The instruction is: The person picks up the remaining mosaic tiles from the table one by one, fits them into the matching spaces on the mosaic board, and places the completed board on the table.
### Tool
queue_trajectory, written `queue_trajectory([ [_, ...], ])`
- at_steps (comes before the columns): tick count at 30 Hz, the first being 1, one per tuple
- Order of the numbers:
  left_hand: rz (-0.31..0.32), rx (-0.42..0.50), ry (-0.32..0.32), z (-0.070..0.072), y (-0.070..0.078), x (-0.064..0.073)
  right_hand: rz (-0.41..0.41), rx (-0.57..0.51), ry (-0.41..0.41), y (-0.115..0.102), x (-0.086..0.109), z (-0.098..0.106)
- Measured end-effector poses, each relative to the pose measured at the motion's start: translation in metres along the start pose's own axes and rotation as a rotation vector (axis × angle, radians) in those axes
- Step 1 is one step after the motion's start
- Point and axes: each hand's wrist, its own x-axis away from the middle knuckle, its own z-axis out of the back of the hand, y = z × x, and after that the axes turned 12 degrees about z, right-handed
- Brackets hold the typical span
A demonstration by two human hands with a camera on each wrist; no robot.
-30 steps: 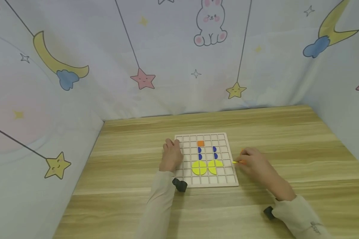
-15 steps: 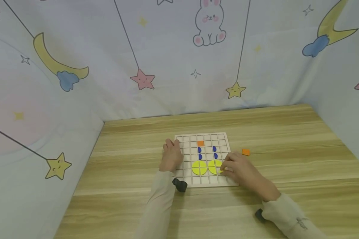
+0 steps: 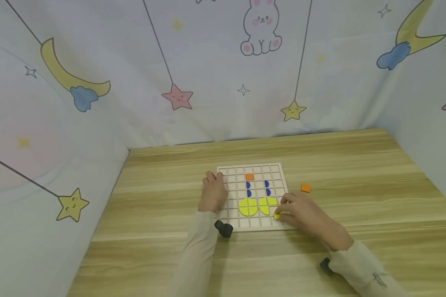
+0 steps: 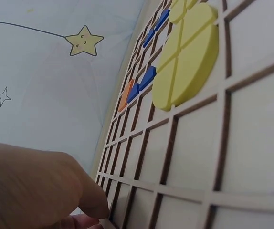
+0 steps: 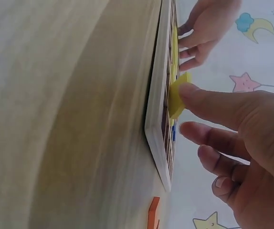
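A pale wooden grid board (image 3: 233, 225) lies on the table, bearing two blue half-circle pairs, an orange square (image 3: 249, 177) and yellow quarter circles. Four quarters form a full yellow disc (image 3: 247, 207); beside it, a second disc (image 3: 264, 205) shows a gap at its lower right. My left hand (image 3: 213, 192) grips the board's left edge, thumb and fingertips at the rim in the left wrist view. Close to that gap, my right hand (image 3: 301, 211) pinches a yellow quarter-circle piece (image 5: 177, 98), which stands tilted over the grid, its thumb pressed on one face.
A loose orange square (image 3: 305, 188) lies on the wood-grain table (image 3: 163, 177), right of the board. A white cloth backdrop (image 3: 215, 123) printed with stars, moons and a rabbit rises behind and at both sides. Small black wrist cameras (image 3: 224, 229) hang at the sleeves.
My right hand has moved left from beside the board to over its lower right, bringing the yellow quarter and leaving the orange square on the table. The left hand stays put.
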Motion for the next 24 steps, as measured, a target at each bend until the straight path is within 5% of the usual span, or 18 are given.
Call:
queue_trajectory([
  [24, 0.004, 0.012, 0.028, -0.002, 0.0005, -0.0012, 0.001, 0.019, 0.028, 0.0041, -0.01, -0.0059],
])
